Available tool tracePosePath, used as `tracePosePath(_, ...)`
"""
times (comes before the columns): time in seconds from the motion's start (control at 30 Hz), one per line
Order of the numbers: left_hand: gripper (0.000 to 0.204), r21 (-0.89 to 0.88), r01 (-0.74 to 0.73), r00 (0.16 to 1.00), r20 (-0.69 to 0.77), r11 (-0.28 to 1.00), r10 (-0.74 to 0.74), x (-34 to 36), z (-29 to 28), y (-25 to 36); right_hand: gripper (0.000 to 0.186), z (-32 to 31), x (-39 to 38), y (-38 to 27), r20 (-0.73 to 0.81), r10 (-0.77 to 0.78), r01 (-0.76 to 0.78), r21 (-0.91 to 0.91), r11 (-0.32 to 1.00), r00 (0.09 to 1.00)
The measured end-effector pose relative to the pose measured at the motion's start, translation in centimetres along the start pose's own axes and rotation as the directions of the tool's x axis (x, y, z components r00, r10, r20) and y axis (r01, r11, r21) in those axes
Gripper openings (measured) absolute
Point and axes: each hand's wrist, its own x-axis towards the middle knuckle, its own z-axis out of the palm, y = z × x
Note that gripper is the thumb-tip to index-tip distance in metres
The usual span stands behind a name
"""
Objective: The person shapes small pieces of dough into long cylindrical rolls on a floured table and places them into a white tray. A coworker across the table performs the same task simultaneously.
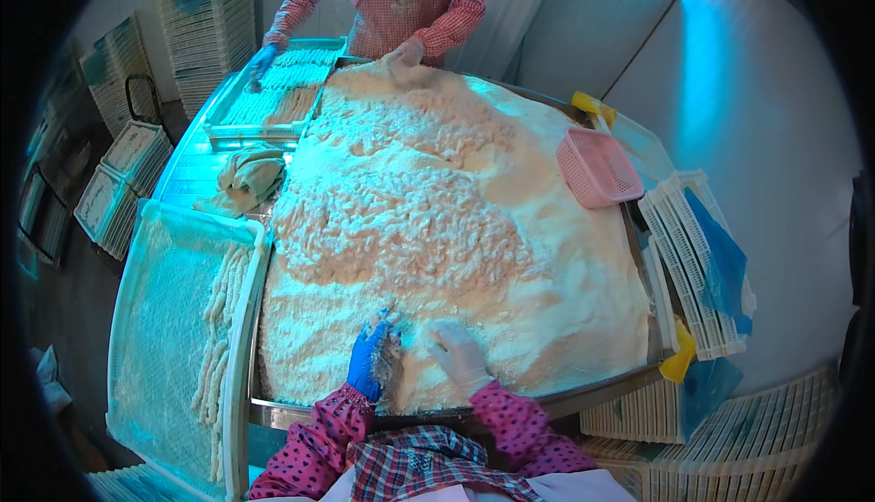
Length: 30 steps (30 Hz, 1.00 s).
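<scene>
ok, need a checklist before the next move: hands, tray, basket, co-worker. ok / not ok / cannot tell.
1. Both hands gloved: ok. Left hand in blue, right hand in white.
2. Left hand clean: not ok. White bits cling to its glove.
3. Left hand's grip: cannot tell. Its inner side is partly covered by bits.
4. Tray at left within view: ok. Strips lie along its right side.
5. Pink basket away from both hands: ok. It sits at the table's right side.
6. Co-worker's hands apart from ours: ok. Both are at the far end.
</scene>
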Motion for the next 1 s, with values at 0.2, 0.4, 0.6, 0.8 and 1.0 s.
tracePosePath(0.2, 0.058, -0.26, -0.04, 0.926, 0.353, 0.965, 0.134, -0.2, -0.8, -1.2, 0.021, -1.7, 1.2, -5.7, 0.02, 0.145, -0.131, 0.557, 0.82, 0.989)
tracePosePath(0.4, 0.062, -0.385, 0.226, 0.84, 0.542, 0.895, 0.021, -3.7, 2.9, 1.5, 0.039, -4.8, 2.2, -7.3, -0.235, -0.072, 0.132, 0.252, 0.959, 0.969)
tracePosePath(0.6, 0.061, -0.59, -0.514, 0.71, 0.116, 0.623, 0.695, -4.4, 9.4, -4.8, 0.052, -2.5, 2.8, -7.1, 0.024, -0.26, 0.257, 0.077, 0.963, 0.965)
tracePosePath(0.8, 0.064, -0.08, -0.922, 0.381, -0.004, 0.379, 0.925, -3.1, 10.3, -7.1, 0.06, -1.8, 1.7, -6.8, -0.099, -0.262, 0.272, 0.552, 0.788, 0.96)
tracePosePath(1.0, 0.051, -0.292, -0.058, 0.988, 0.12, 0.955, 0.097, -4.8, -4.2, 1.0, 0.036, -4.9, 4.9, 10.4, -0.345, 0.038, -0.078, -0.104, 0.991, 0.938)
